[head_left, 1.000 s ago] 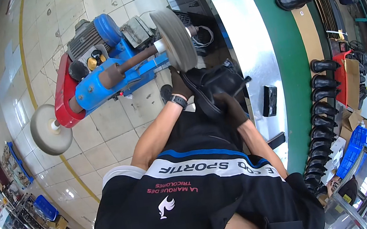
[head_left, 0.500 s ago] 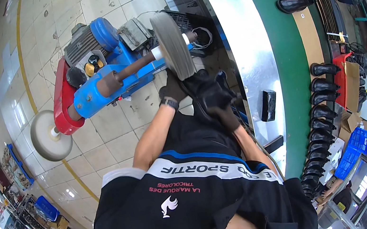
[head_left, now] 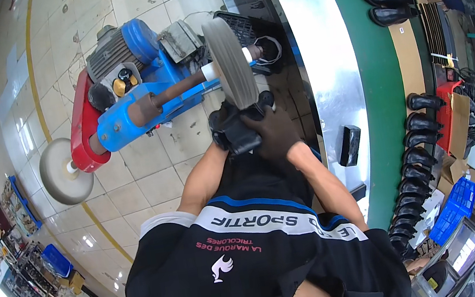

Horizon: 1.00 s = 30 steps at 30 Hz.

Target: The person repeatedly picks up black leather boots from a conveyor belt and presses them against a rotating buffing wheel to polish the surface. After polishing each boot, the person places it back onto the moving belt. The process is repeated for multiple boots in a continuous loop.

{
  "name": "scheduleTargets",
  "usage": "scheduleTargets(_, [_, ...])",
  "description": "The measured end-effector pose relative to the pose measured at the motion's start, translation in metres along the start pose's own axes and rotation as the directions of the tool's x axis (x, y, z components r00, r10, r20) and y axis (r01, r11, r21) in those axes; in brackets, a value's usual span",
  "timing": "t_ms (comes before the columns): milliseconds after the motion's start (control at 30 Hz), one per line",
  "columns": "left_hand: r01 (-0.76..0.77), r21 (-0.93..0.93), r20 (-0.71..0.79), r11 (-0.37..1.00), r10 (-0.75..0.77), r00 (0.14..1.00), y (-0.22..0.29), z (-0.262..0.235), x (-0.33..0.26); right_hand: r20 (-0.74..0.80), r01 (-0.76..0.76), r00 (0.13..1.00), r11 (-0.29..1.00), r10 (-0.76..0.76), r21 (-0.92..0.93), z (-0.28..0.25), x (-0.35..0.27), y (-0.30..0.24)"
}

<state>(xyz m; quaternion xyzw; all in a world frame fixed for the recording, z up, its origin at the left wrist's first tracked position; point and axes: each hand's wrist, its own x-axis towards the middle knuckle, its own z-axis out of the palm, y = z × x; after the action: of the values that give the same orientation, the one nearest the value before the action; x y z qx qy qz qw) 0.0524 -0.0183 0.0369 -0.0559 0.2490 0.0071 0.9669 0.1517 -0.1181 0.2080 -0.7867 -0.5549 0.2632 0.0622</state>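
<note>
A glossy black shoe (head_left: 240, 135) is held just beneath the pale buffing wheel (head_left: 230, 62), its upper part close to or against the wheel's lower rim; I cannot tell whether they touch. My right hand (head_left: 277, 133), in a dark glove, is closed around the shoe's right side. On the other side my left hand (head_left: 219, 140) grips it too, mostly hidden by the black leather. The wheel sits on the shaft of a blue polishing machine (head_left: 122, 124) with a red belt guard (head_left: 81, 120).
A second white wheel (head_left: 65, 171) is at the machine's left end. To my right runs a metal-edged green bench (head_left: 381, 82), with a black block (head_left: 349, 145) on its metal edge. Several black shoes (head_left: 418, 172) line its far side. A black crate (head_left: 237, 27) stands behind the wheel.
The shoe has turned and shifted left and lower. My right hand has moved up along its right side, while my left hand has slipped mostly out of sight behind it.
</note>
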Motion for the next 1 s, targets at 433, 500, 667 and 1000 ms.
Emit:
scheduleTargets(433, [-0.126, -0.132, -0.026, 0.983, 0.123, 0.992, -0.013, 0.056, -0.024, -0.145, -0.119, 0.949, 0.743, 0.281, 0.658, -0.025, -0.103, 0.004])
scheduleTargets(500, [-0.199, 0.102, -0.029, 0.975, 0.203, 0.979, -0.006, 0.063, -0.019, 0.006, -0.209, 0.892, 0.399, 0.452, 0.893, -0.004, -0.106, 0.013])
scheduleTargets(667, [-0.329, 0.754, 0.024, 0.569, 0.477, 0.878, 0.019, -0.007, 0.031, 0.418, -0.151, 0.788, -0.517, 0.451, 0.842, 0.063, -0.07, 0.047])
scheduleTargets(1000, [-0.031, 0.991, 0.135, -0.131, 0.953, 0.273, 0.047, -0.006, -0.061, 0.746, -0.492, 0.63, -0.632, 0.216, 0.599, 0.108, 0.017, 0.088])
